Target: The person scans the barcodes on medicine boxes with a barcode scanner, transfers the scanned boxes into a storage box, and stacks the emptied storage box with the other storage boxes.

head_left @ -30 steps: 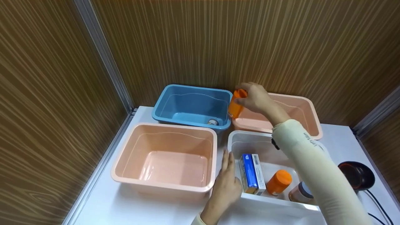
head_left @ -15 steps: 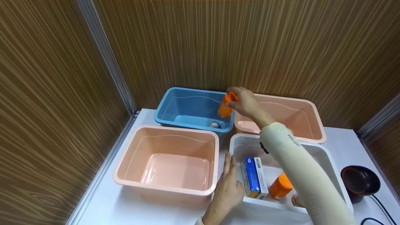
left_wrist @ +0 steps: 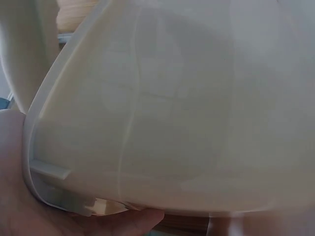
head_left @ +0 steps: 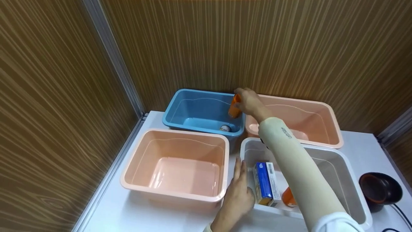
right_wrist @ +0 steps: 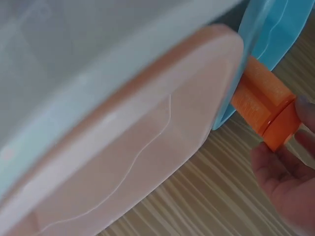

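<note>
My right hand [head_left: 251,102] grips an orange bottle [head_left: 235,108] by its cap end, tilted inside the right side of the blue bin [head_left: 206,130]. In the right wrist view, fingers and thumb pinch the orange cap end, while part of the bottle's body is hidden behind the bin's wall. A small container [head_left: 225,128] lies in that bin. My left hand [head_left: 237,201] rests against the left edge of the white bin [head_left: 334,174], fingers straight. Inside the white bin stand a blue box [head_left: 264,183], a white box [head_left: 273,184] and another orange bottle [head_left: 288,197], partly hidden by my right sleeve.
A peach bin [head_left: 175,191] stands front left, and a second peach bin [head_left: 317,124] sits behind the white one. At the right edge is a dark round object [head_left: 383,190] with a black cable. Wood-patterned panels [head_left: 206,42] close off the back and sides.
My right hand has carried the orange bottle leftward, from above the border of the back bins into the blue bin, and slightly lower. My left hand stays at the white bin's edge.
</note>
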